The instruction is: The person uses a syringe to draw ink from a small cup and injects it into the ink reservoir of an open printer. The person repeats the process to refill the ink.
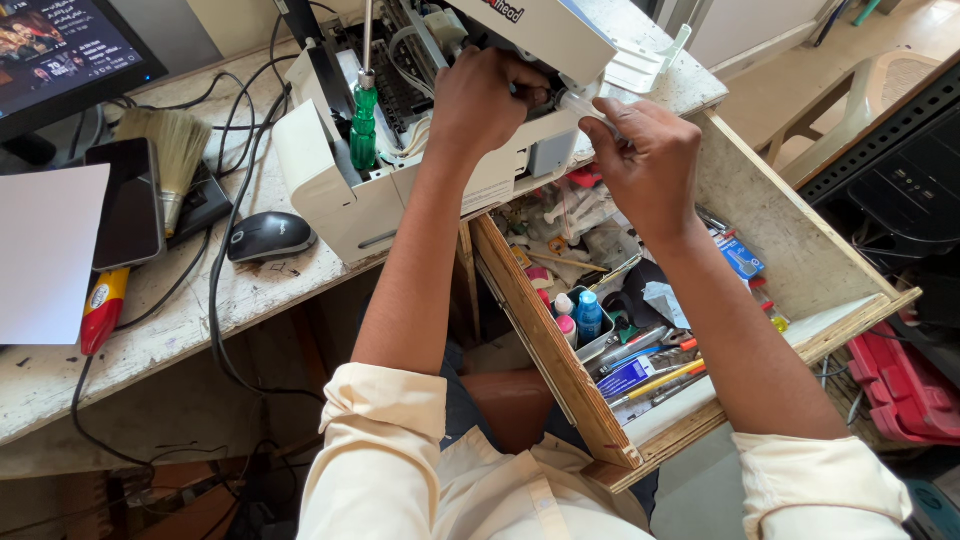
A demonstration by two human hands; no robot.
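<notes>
An opened white printer (340, 190) sits at the desk edge with its insides bare. My left hand (480, 100) is closed inside the printer's open body, gripping a part there. My right hand (645, 165) pinches a clear plastic syringe (585, 103) whose tip points into the printer next to my left hand. A green-handled screwdriver (363, 125) stands upright in the printer, left of my left hand.
An open wooden drawer (560, 370) below my hands holds small ink bottles (588, 315), pens and tools. A black mouse (268, 236), phone (128, 205), brush (175, 150), white paper (45, 255) and cables lie on the worn desk. A monitor (60, 50) stands far left.
</notes>
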